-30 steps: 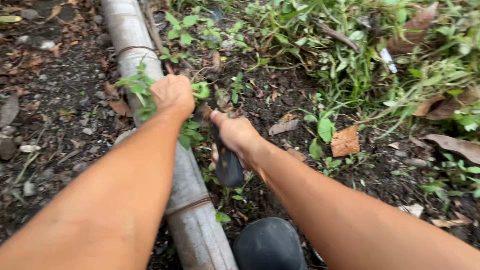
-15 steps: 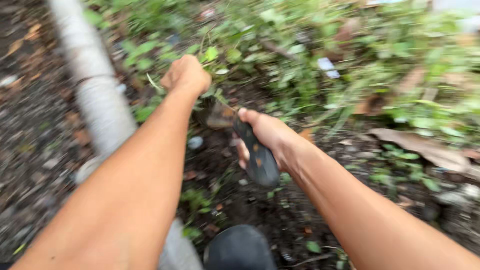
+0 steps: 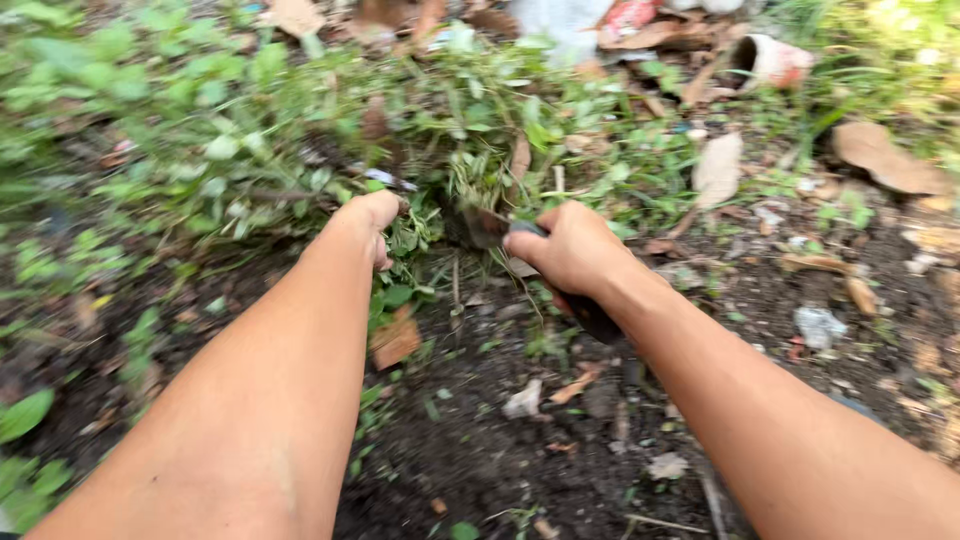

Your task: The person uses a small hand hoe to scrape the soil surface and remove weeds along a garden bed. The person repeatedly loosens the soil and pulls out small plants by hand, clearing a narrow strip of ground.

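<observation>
Down on the dark soil (image 3: 470, 450), two bare forearms reach forward side by side. One left hand (image 3: 372, 222) is closed around a clump of green weeds (image 3: 410, 232). Just right of that clump, the right hand (image 3: 565, 250) grips one dark-handled cutting tool (image 3: 500, 232), its blade angled toward the weeds' base. Dry leaves lie scattered beyond.

Two hands: left hand (image 3: 368, 222), right hand (image 3: 563, 246). One dark-handled tool (image 3: 590, 315). One weed clump (image 3: 420, 235) beside the tool.
</observation>
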